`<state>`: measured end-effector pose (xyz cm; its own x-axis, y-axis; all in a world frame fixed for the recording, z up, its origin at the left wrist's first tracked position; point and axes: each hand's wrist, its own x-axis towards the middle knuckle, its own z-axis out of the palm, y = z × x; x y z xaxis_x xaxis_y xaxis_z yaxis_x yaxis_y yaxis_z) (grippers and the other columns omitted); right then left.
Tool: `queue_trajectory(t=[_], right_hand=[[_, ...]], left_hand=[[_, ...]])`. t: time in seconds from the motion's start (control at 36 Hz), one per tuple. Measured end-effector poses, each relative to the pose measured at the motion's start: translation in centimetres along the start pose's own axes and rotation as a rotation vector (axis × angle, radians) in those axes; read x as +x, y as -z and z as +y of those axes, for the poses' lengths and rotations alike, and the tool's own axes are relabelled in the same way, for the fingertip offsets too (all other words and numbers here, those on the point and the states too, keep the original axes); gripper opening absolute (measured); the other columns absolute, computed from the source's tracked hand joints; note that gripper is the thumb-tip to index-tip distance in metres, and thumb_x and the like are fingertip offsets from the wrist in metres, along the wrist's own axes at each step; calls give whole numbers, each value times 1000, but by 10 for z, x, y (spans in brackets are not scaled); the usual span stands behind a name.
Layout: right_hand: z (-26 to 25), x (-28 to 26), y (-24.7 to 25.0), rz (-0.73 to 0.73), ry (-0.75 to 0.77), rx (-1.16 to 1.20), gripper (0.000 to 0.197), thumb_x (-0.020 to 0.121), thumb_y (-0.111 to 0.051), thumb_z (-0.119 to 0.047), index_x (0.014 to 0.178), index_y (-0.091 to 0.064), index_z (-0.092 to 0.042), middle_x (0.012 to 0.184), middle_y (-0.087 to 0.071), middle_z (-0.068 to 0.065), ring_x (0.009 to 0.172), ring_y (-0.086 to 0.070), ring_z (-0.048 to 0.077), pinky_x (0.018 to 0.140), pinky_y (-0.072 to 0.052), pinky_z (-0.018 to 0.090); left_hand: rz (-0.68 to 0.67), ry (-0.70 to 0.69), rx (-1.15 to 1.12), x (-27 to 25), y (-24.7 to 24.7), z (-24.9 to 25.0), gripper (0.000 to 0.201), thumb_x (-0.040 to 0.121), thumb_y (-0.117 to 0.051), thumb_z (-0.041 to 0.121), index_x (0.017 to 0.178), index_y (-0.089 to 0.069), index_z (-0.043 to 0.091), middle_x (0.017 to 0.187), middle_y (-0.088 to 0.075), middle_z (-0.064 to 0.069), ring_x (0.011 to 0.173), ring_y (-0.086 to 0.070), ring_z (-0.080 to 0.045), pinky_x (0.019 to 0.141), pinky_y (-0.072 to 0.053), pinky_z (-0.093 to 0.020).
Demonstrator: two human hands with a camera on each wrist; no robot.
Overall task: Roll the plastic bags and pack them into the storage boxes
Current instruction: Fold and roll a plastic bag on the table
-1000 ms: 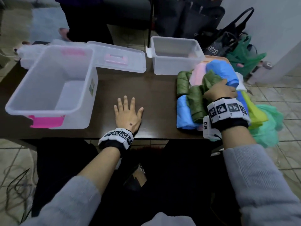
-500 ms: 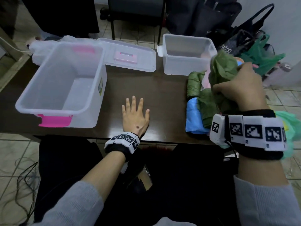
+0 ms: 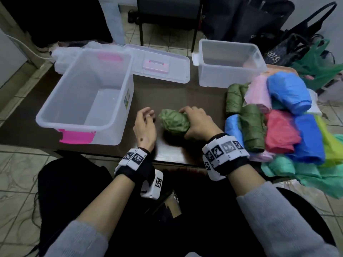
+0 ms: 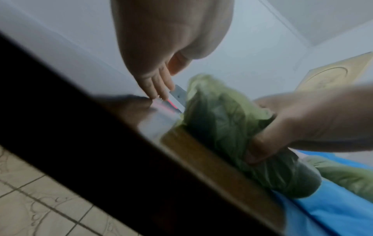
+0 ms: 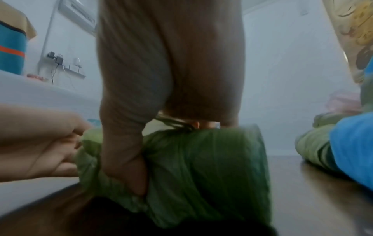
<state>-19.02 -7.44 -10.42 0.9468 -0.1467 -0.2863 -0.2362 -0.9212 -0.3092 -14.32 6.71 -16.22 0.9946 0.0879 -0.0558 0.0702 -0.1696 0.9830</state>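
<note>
A crumpled olive-green plastic bag (image 3: 174,122) lies on the dark table (image 3: 167,97) in front of me. My right hand (image 3: 196,121) grips its right side, thumb pressed into the plastic (image 5: 201,167). My left hand (image 3: 144,123) hovers at the bag's left end with fingers loosely curled and holds nothing; in the right wrist view its fingertips (image 5: 66,153) touch the bag's end. A large clear storage box (image 3: 83,97) with pink latches stands empty at the left. A smaller clear box (image 3: 230,65) stands at the back right.
The large box's lid (image 3: 159,65) lies flat behind it. A pile of rolled and loose bags (image 3: 278,123), green, blue, pink and red, covers the table's right end and spills over its edge. Dark tote bags and a chair stand behind the table.
My right hand lifted the green bag off the pile and set it down at the table's middle. My left hand rose from lying flat and moved to the bag's left end.
</note>
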Motion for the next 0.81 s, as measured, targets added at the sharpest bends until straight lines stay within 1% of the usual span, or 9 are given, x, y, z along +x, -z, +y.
queue_trajectory(t=[0.11, 0.22, 0.33, 0.42, 0.47, 0.56, 0.64, 0.72, 0.81], right_hand=[[7, 6, -7, -44, 59, 25, 75, 73, -73, -18, 139, -37, -24, 131, -42, 5, 123, -36, 25, 102, -33, 39], [13, 10, 18, -86, 113, 352, 45, 80, -73, -21, 123, -60, -17, 116, -62, 3, 100, -55, 13, 87, -42, 18], [18, 19, 33, 306, 27, 351, 25, 93, -57, -25, 113, -65, -11, 111, -67, 4, 96, -57, 10, 87, -41, 18], [23, 20, 35, 400, -79, 279, 20, 93, -54, -18, 109, -62, -11, 114, -65, 7, 107, -58, 22, 93, -44, 32], [26, 15, 37, 317, -132, 226, 18, 93, -53, -17, 106, -63, -10, 114, -64, 10, 107, -58, 26, 92, -44, 33], [26, 2, 39, 58, -169, 132, 23, 93, -55, -22, 106, -67, -7, 113, -66, 12, 106, -59, 25, 83, -42, 25], [22, -6, 35, -135, -180, 103, 35, 90, -61, -29, 119, -62, -10, 123, -62, 8, 111, -58, 24, 95, -45, 30], [21, -8, 33, -202, -215, 56, 48, 86, -65, -35, 125, -57, -7, 122, -61, 8, 110, -58, 25, 95, -46, 33], [20, -10, 35, -216, -258, 115, 43, 87, -63, -41, 110, -63, -4, 104, -66, 9, 90, -62, 23, 78, -49, 29]], left_hand=[[-64, 28, 40, 7, -2, 7, 42, 89, -34, -10, 122, -53, 10, 114, -62, 0, 106, -60, -13, 104, -42, -29], [-162, 67, 30, 11, -6, 16, 43, 88, -33, -11, 118, -55, 10, 112, -62, -1, 103, -57, -10, 103, -42, -28], [-165, 111, 56, 11, -8, 25, 42, 90, -33, -3, 124, -51, 13, 115, -59, 1, 115, -54, -16, 107, -38, -36], [-149, 156, 177, 15, -6, 31, 43, 92, -35, 3, 134, -42, 13, 129, -53, -2, 122, -48, -19, 107, -34, -29], [-230, 223, 237, 19, -4, 34, 43, 91, -38, 13, 134, -42, 12, 128, -51, -3, 122, -47, -22, 103, -35, -30], [-381, 230, 315, 22, -2, 36, 38, 87, -43, 41, 108, -57, 13, 113, -59, -4, 108, -56, -28, 92, -42, -33], [-521, 244, 389, 22, -1, 32, 69, 79, -54, 64, 118, -60, 8, 118, -62, -7, 108, -59, -24, 100, -44, -37], [-620, 140, 552, 20, -2, 32, 55, 76, -73, 47, 119, -62, 15, 116, -66, -7, 105, -62, -21, 96, -47, -30], [-520, -108, 579, 19, -10, 43, 39, 81, -73, 26, 117, -62, 18, 118, -64, -6, 110, -59, -19, 87, -39, -15]])
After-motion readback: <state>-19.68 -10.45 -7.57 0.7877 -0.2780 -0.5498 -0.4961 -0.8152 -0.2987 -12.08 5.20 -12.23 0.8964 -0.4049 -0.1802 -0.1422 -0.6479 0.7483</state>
